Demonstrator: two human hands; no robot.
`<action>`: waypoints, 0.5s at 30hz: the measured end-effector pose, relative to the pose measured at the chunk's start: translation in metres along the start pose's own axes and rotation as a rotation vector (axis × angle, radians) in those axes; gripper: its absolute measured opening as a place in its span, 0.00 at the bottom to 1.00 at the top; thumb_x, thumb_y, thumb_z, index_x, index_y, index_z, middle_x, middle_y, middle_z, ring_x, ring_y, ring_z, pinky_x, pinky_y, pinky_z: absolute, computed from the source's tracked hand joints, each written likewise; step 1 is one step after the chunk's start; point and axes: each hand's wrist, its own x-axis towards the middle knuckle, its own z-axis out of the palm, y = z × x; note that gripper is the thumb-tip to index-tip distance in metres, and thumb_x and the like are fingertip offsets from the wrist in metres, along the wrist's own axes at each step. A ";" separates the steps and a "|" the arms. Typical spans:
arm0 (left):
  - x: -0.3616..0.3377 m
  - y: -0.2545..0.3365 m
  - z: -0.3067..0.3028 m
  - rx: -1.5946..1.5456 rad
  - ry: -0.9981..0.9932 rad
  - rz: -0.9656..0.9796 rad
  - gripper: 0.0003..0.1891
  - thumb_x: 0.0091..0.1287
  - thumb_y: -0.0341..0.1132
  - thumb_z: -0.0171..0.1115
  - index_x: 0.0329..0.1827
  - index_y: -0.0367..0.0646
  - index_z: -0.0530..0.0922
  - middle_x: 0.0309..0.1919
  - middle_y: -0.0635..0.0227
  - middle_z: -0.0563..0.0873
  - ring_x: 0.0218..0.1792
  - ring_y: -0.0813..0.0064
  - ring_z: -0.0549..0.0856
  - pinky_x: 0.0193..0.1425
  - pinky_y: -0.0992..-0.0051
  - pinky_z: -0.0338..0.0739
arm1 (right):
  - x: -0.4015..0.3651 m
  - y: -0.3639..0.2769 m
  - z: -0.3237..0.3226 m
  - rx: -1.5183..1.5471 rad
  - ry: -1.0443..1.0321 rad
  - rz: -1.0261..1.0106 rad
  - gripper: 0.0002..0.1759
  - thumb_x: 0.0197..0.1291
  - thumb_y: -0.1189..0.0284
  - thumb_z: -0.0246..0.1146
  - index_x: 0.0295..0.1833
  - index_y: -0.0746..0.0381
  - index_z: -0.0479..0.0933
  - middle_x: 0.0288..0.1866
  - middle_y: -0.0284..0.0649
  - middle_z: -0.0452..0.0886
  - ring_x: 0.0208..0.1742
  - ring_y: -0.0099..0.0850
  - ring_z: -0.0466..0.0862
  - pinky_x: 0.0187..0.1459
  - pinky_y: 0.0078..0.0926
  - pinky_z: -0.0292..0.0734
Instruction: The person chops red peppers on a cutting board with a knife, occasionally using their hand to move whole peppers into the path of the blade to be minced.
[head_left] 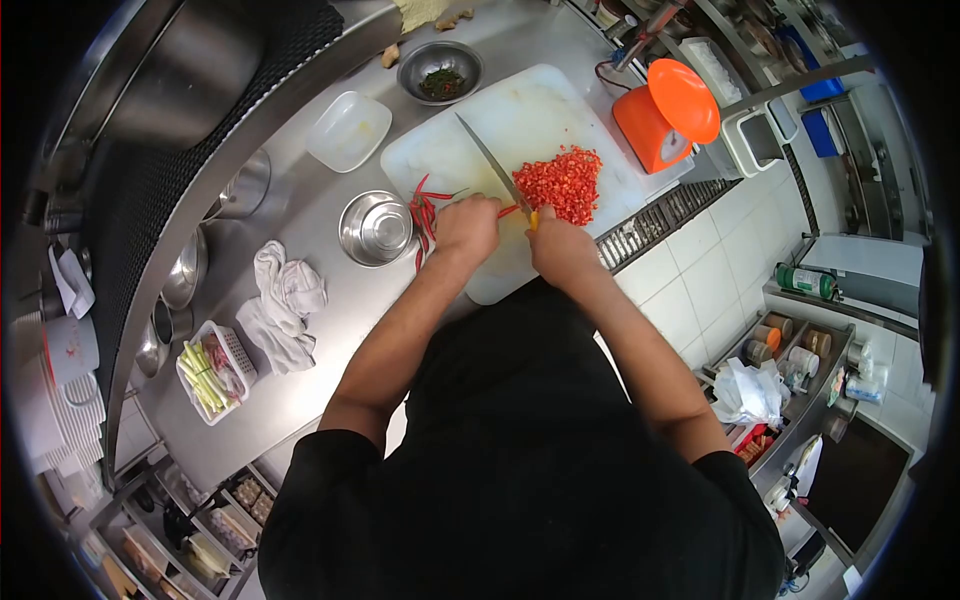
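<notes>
On the white cutting board [430, 150], my right hand [562, 250] is closed round the yellow handle of a long knife [487, 155], whose blade points up and to the left. My left hand [470, 230] is closed on a red chili [508, 211], whose end sticks out toward the blade. Whole red chilies [423, 215] lie left of my left hand, at the board's edge. A heap of chopped red chili [560, 185] sits just right of the blade. A round steel bowl [376, 229] stands beside the whole chilies.
Behind the board are a steel bowl of dark green bits [440, 73] and a white plastic dish [350, 131]. An orange scale [655, 120] stands at the right. On the left lie a crumpled towel [284, 305] and a white basket of green stalks [236, 362].
</notes>
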 end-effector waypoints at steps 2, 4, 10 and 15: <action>0.000 0.001 0.002 -0.012 -0.007 0.001 0.07 0.68 0.33 0.63 0.38 0.43 0.87 0.38 0.52 0.88 0.42 0.47 0.90 0.47 0.49 0.84 | 0.004 0.004 0.009 0.009 0.001 0.011 0.20 0.77 0.63 0.59 0.57 0.71 0.71 0.41 0.59 0.89 0.46 0.55 0.92 0.49 0.50 0.87; -0.001 0.002 -0.003 -0.005 -0.017 -0.003 0.07 0.69 0.33 0.62 0.37 0.43 0.87 0.38 0.52 0.88 0.42 0.47 0.90 0.47 0.49 0.84 | 0.006 0.003 0.004 0.022 0.012 -0.021 0.19 0.77 0.63 0.59 0.57 0.71 0.70 0.42 0.60 0.89 0.46 0.55 0.92 0.49 0.51 0.87; -0.001 0.000 0.002 -0.004 -0.001 0.008 0.07 0.69 0.34 0.62 0.38 0.43 0.87 0.38 0.53 0.88 0.41 0.47 0.90 0.47 0.49 0.85 | -0.006 0.000 -0.007 0.033 -0.006 -0.007 0.21 0.78 0.60 0.58 0.56 0.70 0.70 0.41 0.59 0.89 0.46 0.57 0.91 0.49 0.53 0.86; -0.001 0.002 -0.001 0.005 -0.001 0.007 0.06 0.68 0.33 0.62 0.39 0.44 0.87 0.39 0.53 0.89 0.41 0.47 0.90 0.47 0.49 0.85 | 0.011 0.003 0.006 0.030 -0.006 -0.002 0.21 0.77 0.61 0.59 0.57 0.71 0.69 0.42 0.60 0.89 0.46 0.57 0.91 0.50 0.53 0.85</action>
